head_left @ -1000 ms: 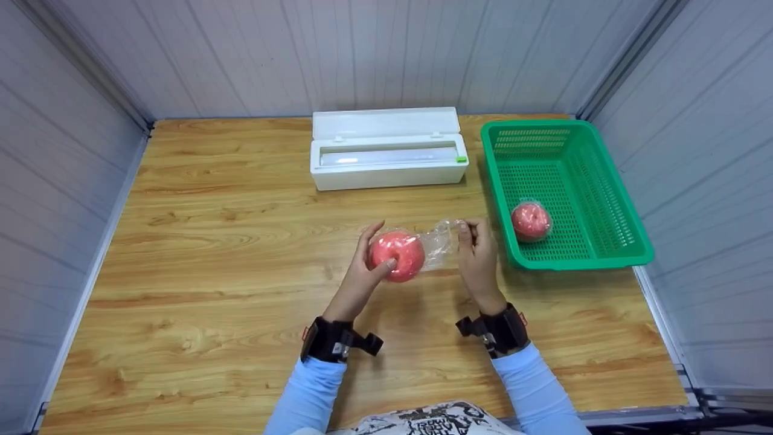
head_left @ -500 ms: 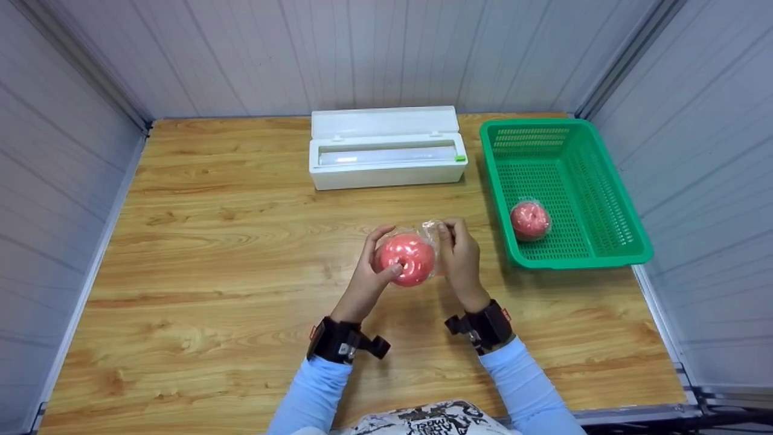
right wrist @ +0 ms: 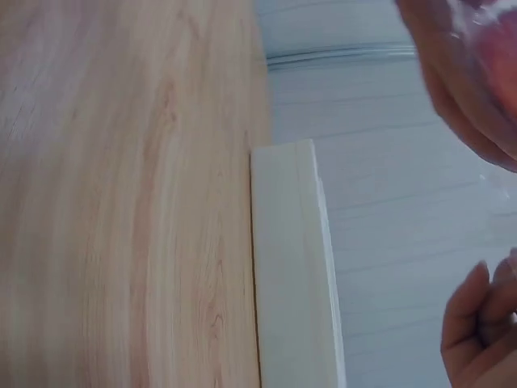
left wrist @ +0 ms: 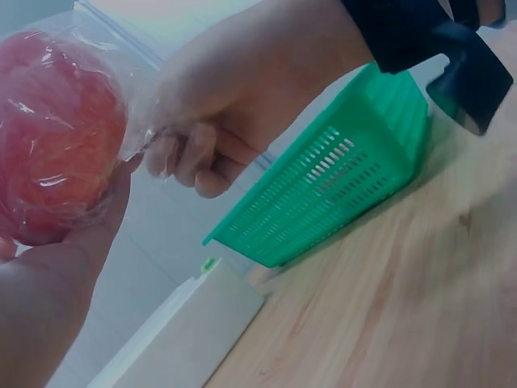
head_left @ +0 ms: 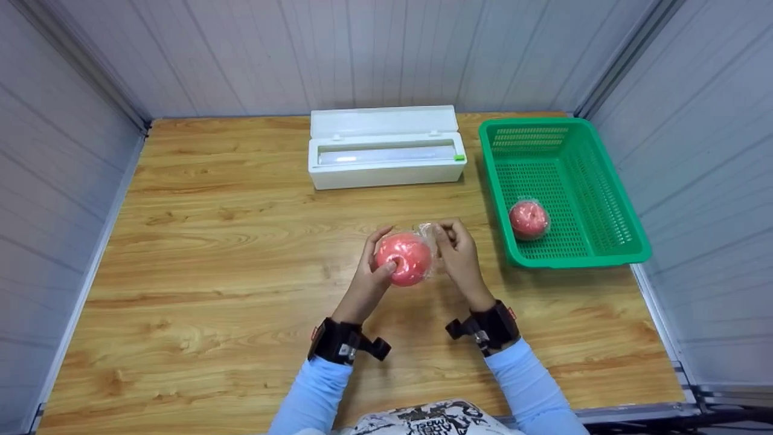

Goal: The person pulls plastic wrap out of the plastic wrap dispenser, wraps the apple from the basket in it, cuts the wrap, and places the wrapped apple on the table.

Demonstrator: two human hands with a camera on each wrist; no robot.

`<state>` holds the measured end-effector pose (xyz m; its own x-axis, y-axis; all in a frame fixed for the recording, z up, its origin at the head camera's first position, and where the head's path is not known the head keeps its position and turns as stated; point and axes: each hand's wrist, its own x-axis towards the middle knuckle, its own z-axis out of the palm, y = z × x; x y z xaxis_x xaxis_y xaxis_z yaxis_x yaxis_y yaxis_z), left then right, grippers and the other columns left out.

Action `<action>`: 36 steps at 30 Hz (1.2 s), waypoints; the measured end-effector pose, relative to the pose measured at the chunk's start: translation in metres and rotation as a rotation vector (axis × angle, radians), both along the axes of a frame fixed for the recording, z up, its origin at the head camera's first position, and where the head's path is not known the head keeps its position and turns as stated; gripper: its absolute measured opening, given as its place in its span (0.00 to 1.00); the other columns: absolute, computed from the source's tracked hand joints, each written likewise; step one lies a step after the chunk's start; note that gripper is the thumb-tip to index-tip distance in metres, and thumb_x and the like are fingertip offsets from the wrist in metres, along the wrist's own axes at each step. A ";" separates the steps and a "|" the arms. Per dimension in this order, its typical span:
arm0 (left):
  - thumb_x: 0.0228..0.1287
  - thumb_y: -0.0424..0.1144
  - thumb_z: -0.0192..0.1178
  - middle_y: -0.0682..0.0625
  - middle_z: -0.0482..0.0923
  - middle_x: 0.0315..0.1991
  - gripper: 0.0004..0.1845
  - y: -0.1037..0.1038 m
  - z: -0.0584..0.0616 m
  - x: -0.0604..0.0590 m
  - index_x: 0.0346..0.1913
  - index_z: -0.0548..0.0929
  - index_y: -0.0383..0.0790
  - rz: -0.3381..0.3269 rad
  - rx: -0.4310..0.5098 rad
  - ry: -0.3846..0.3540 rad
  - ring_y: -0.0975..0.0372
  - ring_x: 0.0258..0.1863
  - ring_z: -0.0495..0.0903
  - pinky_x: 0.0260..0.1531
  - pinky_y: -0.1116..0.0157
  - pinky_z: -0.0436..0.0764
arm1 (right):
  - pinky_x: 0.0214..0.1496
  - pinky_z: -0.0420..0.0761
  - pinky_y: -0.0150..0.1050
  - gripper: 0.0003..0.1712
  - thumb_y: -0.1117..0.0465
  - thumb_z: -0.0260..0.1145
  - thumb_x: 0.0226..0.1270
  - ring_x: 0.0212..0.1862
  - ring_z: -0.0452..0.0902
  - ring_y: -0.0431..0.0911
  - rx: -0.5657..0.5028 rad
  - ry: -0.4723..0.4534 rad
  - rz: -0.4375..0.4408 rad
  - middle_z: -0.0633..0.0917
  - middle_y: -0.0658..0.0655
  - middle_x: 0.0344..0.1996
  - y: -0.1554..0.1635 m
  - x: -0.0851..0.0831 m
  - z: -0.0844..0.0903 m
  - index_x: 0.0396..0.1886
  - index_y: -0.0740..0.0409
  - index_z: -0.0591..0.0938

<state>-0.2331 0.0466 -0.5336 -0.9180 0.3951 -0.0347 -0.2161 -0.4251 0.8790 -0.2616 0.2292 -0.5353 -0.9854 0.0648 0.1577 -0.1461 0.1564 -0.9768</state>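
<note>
A red apple (head_left: 406, 257) in clear plastic wrap is held above the table by my left hand (head_left: 366, 279), its thumb on the front of the fruit and the fingers around its far side. To the right, my right hand (head_left: 459, 254) pinches the loose end of the plastic wrap (head_left: 426, 231) between thumb and curled fingers. In the left wrist view the wrap stretches from the apple (left wrist: 56, 137) to the right hand (left wrist: 234, 105). The right wrist view catches only part of the apple (right wrist: 499, 56) at its edge.
A green basket (head_left: 496, 199) stands at the right with one wrapped apple (head_left: 529, 220) inside. At the back is a white cling film box (head_left: 386, 176), lid up, with a roll (head_left: 386, 155) in it. Panelled walls border the wooden table (head_left: 211, 272) at the back and sides.
My right hand has come left toward the apple with the wrap's end, and the stretched wrap has shortened. The left hand and apple have shifted slightly right.
</note>
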 end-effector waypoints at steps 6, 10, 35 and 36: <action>0.51 0.47 0.64 0.40 0.57 0.68 0.49 -0.004 -0.002 0.001 0.73 0.47 0.46 0.003 0.038 -0.037 0.50 0.64 0.68 0.60 0.56 0.74 | 0.18 0.62 0.25 0.06 0.66 0.53 0.72 0.17 0.61 0.36 -0.350 -0.271 0.045 0.70 0.48 0.15 0.007 -0.001 0.014 0.35 0.59 0.76; 0.52 0.48 0.64 0.41 0.54 0.70 0.48 -0.007 -0.001 0.000 0.72 0.49 0.48 0.026 0.029 -0.055 0.49 0.66 0.65 0.62 0.55 0.72 | 0.29 0.74 0.27 0.07 0.65 0.51 0.73 0.24 0.70 0.37 -0.344 -0.283 0.061 0.75 0.49 0.22 0.013 -0.001 0.020 0.41 0.61 0.76; 0.59 0.47 0.60 0.42 0.51 0.72 0.45 0.008 0.006 -0.002 0.74 0.46 0.50 0.158 -0.286 0.085 0.50 0.71 0.58 0.67 0.53 0.66 | 0.73 0.59 0.49 0.59 0.35 0.65 0.55 0.73 0.52 0.60 0.013 -0.127 0.299 0.52 0.67 0.73 -0.015 0.030 0.019 0.74 0.62 0.49; 0.59 0.47 0.59 0.42 0.50 0.73 0.45 0.008 0.006 -0.002 0.74 0.45 0.51 0.153 -0.289 0.084 0.50 0.71 0.58 0.67 0.53 0.66 | 0.72 0.60 0.49 0.61 0.35 0.66 0.54 0.73 0.52 0.60 0.006 -0.137 0.305 0.52 0.67 0.74 -0.015 0.030 0.019 0.75 0.62 0.47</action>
<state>-0.2355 0.0547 -0.5271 -0.9704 0.2370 -0.0473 -0.0911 -0.1776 0.9799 -0.2315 0.2142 -0.5165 -0.9712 -0.2373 0.0223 -0.0548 0.1315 -0.9898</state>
